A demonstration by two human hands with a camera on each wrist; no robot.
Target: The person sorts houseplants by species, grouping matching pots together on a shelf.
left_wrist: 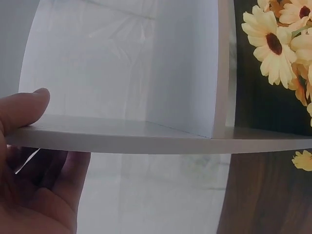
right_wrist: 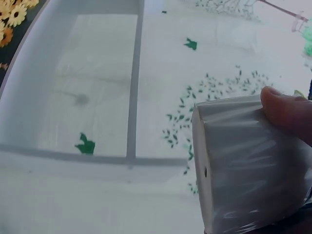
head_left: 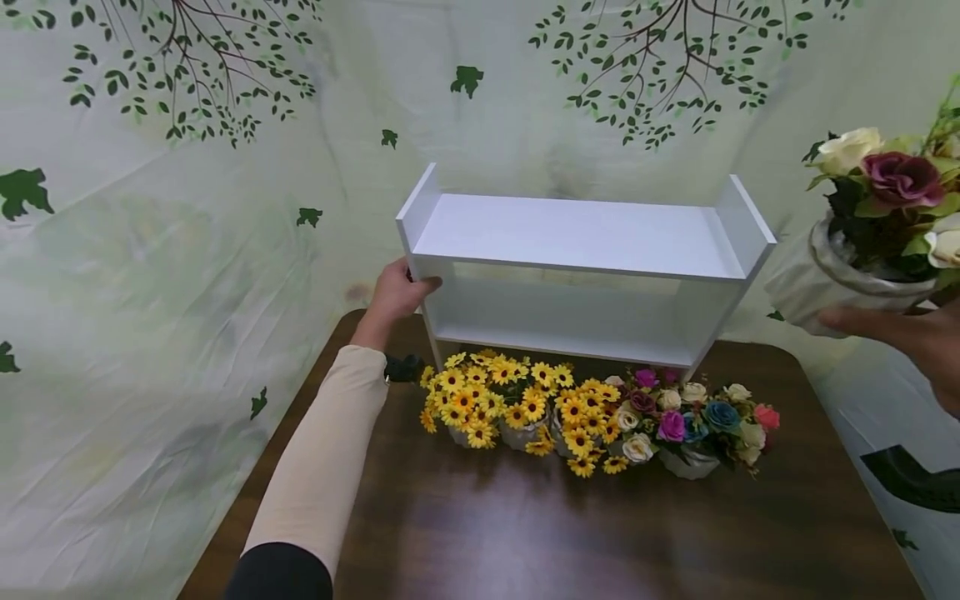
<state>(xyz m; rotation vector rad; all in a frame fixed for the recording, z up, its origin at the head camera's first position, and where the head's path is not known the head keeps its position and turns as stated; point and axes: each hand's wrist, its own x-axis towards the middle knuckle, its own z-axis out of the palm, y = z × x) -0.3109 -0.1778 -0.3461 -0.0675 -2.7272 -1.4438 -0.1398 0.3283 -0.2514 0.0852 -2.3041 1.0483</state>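
Observation:
My left hand grips the left side panel of a white two-tier shelf at the height of its upper board. In the left wrist view the thumb lies on one face of the panel and the fingers are behind the other. Up at the right, my right hand holds a pot of artificial roses in a white wrapping, off the table and apart from the shelf. Cream and dark red blooms show. The right wrist view has the pot's base and wrapped side, with the thumb along it.
Several pots of yellow daisies and mixed roses stand in a row on the brown wooden table, in front of the shelf's lower part. Behind hangs a pale cloth printed with leaves and branches.

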